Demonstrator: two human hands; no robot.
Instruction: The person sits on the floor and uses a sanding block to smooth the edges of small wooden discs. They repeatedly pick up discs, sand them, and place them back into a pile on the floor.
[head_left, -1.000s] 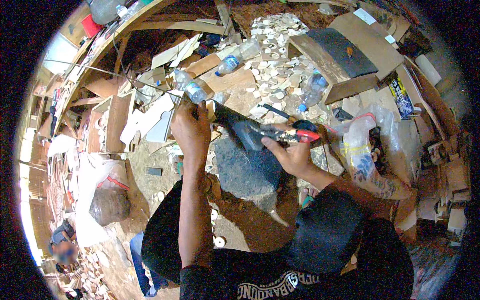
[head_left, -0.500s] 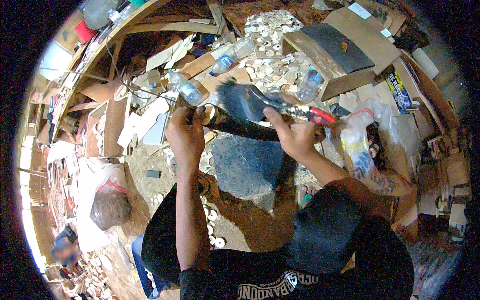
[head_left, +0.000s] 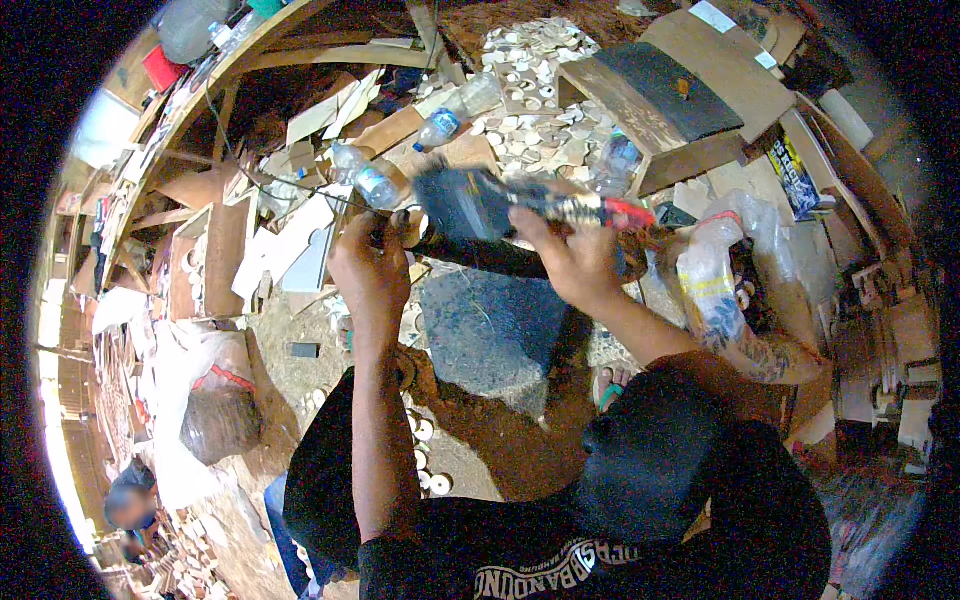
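Note:
My left hand [head_left: 370, 262] is closed at the pale wooden end of a dark cylindrical roller [head_left: 500, 258], which lies crosswise in front of me. What its fingertips grip is partly hidden. In my right hand [head_left: 582, 262] is a wide black brush [head_left: 465, 205], with the fingers closed round its handle. The brush's frayed head points left over the roller and is smeared by motion. Its handle ends in red, at the right of my hand. Beneath both lies a dark flat sheet [head_left: 490, 315] on the ground.
Plastic bottles [head_left: 370, 180] and wood offcuts lie behind the roller, with a heap of pale wooden discs [head_left: 545, 140] farther back. Wooden boxes [head_left: 690, 165] stand at the far right. A clear plastic bag [head_left: 715, 270] is beside my right arm. At the far left another person [head_left: 130, 505] sits.
My right hand and the brush have shifted slightly left and up along the roller. The left hand stays at the roller's end.

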